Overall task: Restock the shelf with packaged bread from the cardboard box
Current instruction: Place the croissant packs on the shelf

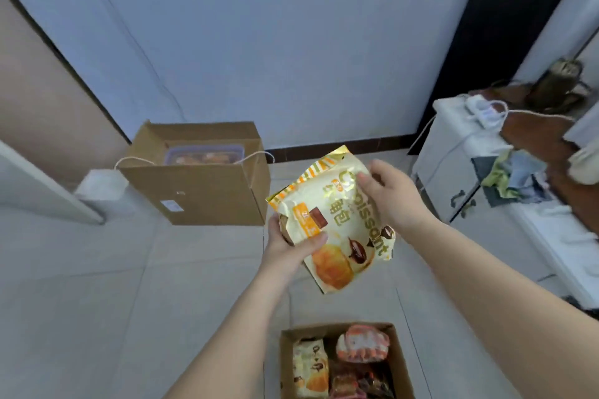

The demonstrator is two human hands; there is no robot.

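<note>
- A yellow croissant bag [337, 223] is up in the air over the floor, tilted, held by both hands
- The left hand [290, 244] holds the bag's lower left edge, with the thumb lying on the front and the fingers tucked behind
- The right hand [393, 194] pinches the bag's top right part, fingers curled onto the front
- Right below, at the bottom of the view, sits an open cardboard box [400, 363] with more snack packs inside: another yellow pack [309, 369] on the left and a pink and white pack [363, 343] at the top
- A second cardboard box [207, 194] sits farther back by the wall, with a plastic tub [204, 154] in it
- A white cabinet [453, 168] stands on the right, near the right hand, with a pile of cloth [510, 176] and a white cord [453, 142] on it
- Nothing sits between the hands and the box below
</note>
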